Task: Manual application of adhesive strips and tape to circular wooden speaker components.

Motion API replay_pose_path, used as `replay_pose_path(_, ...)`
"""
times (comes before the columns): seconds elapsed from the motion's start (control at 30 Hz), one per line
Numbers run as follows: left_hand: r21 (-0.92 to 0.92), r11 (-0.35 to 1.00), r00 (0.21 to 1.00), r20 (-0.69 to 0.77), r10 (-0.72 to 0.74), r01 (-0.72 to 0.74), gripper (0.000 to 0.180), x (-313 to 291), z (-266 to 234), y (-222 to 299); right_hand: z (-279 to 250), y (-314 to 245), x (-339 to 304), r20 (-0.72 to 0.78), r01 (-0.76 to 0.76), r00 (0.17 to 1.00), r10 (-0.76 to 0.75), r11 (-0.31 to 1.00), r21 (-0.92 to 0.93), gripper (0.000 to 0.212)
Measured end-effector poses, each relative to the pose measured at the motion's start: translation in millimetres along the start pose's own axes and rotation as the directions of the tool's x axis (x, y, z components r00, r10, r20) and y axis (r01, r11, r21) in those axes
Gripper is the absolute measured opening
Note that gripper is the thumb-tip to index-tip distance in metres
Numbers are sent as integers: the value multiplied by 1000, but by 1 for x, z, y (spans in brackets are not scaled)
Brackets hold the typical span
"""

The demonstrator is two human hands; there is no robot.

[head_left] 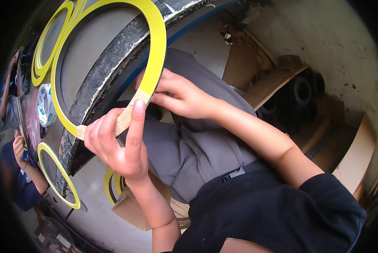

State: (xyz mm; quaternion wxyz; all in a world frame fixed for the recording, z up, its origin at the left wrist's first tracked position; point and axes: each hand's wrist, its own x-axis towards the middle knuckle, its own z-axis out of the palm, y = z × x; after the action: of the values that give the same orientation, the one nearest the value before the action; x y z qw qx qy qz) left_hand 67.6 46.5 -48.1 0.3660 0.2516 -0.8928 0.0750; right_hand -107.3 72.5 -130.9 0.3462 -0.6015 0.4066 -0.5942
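A large flat yellow ring [157, 42] is tilted up over the table edge in front of me. One stretch of its near rim is a tan, rough-textured strip [123, 120]; I cannot tell its material. My left hand [123, 154] grips the ring there, thumb on the face that shows and the other fingers curled at the rim. Farther right, my right hand [182, 95] has its fingers bent around the outer edge, close to where tan meets yellow. The ring partly hides those fingertips.
The dark, worn table edge [98, 82] curves below the ring. More yellow rings [37, 69], a tape roll [51, 116] and a smaller ring [73, 187] lie leftward. Another person's hand [18, 147] is far left. Cardboard [275, 86] and black rings [296, 90] stand right.
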Motion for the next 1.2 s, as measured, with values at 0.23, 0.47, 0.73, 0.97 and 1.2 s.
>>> replay_pose_path(0.23, 44, 999, 999, 38, 8, -9, 44, 6, -5, 1, -10, -53, -22, 93, -281, 959, 268, 943, 179, 20)
replay_pose_path(0.47, -38, 998, 994, 102, -44, 48, 46, 8, -13, 2, -14, -77, -16, 72, -241, 969, 236, 968, 71, 21)
replay_pose_path(0.73, -95, 989, 984, 148, -99, 114, 51, 10, -18, 2, -1, -68, -7, -58, -179, 981, 184, 981, 81, 25)
replay_pose_path(0.97, -161, 958, 971, 68, -229, 237, 64, 5, -12, 5, 5, -11, 17, -120, 54, 990, -75, 983, -175, 7)
replay_pose_path(1.2, -148, 955, 961, 141, -236, 256, 60, 9, -15, 9, 23, -9, 38, -324, 69, 937, -132, 978, -198, 17)
